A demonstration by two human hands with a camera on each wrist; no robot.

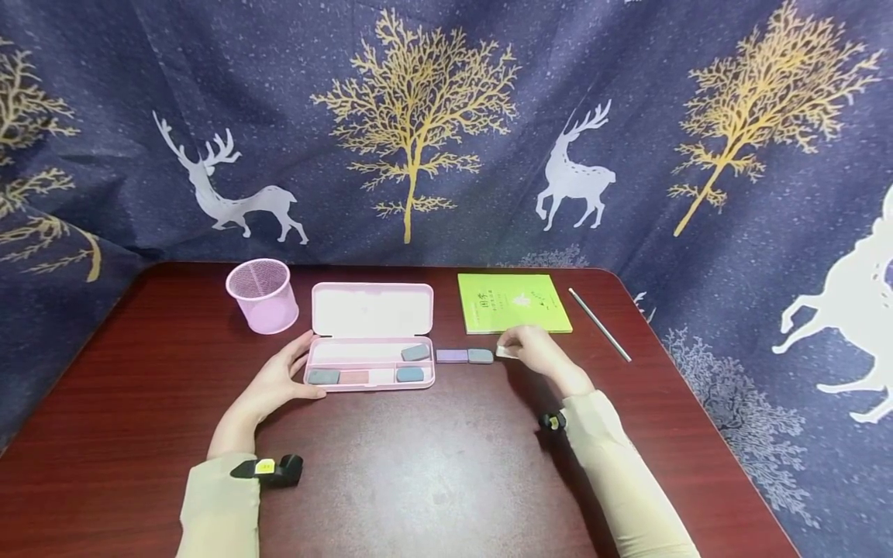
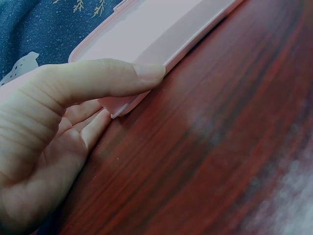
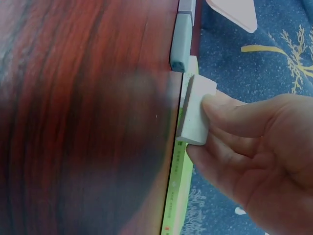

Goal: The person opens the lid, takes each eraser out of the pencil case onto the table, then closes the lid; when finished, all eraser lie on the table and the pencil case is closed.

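A pink pencil case point(image 1: 372, 310) lies with its lid up. Several erasers are in it: a grey-green eraser point(image 1: 323, 377), a pinkish one, a white one and a blue eraser point(image 1: 410, 374) in the front row, and a grey-blue eraser point(image 1: 415, 353) behind. My left hand point(image 1: 279, 380) holds the case's left end, thumb point(image 2: 122, 78) along the front edge. Between thumb and fingers, my right hand point(image 1: 540, 356) pinches a white eraser point(image 3: 197, 110) at the table. To its left, a purple eraser point(image 1: 452, 356) and a grey eraser point(image 1: 480, 356) lie end to end.
Behind the right hand lies a green book point(image 1: 512, 304), with a pencil point(image 1: 600, 325) right of it. A pink mesh pen holder point(image 1: 263, 298) stands behind the left hand. A patterned cloth point(image 1: 460, 132) hangs beyond the table's back edge.
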